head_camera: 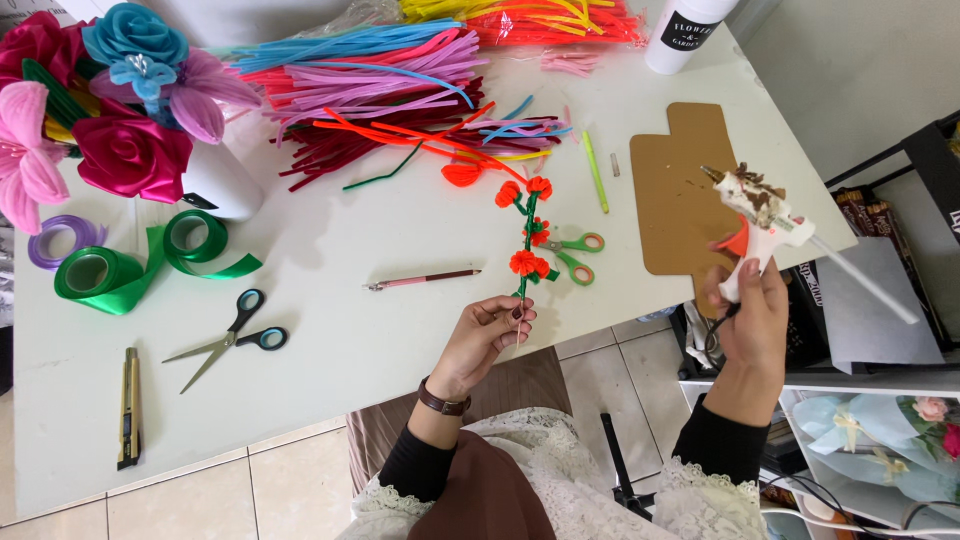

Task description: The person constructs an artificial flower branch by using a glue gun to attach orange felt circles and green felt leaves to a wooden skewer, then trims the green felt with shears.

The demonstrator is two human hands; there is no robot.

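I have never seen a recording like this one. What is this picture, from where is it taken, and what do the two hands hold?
There is no machine here. A person wears a camera on the head, so the one picture looks down at that person's own two hands above a white table.

The left hand pinches the bottom of a green stem with small orange flowers, made of fuzzy craft wire. The right hand grips a white glue gun, nozzle pointing up and to the left.

On the table lie a heap of coloured craft wires, green ribbon rolls, black-handled scissors, smaller green scissors, a pencil, a cardboard sheet and a bouquet of ribbon flowers.
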